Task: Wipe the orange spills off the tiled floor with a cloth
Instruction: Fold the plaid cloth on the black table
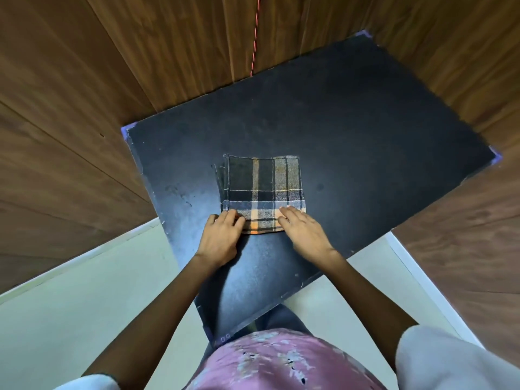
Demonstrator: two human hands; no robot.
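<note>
A folded plaid cloth (263,192), dark with orange and white stripes, lies flat in the middle of a black tabletop (365,130). My left hand (221,237) is at the cloth's near left corner, its fingers curled and pinching the edge. My right hand (302,232) rests on the near right corner with its fingers laid fairly straight on the fabric. The pale tiled floor (84,299) shows on both sides below the table. No orange spill is in sight on it.
Wood-panelled walls (70,108) close in on the table at the left, back and right. A red cord (255,38) hangs down the back wall. My pink patterned shirt (281,361) fills the bottom of the view.
</note>
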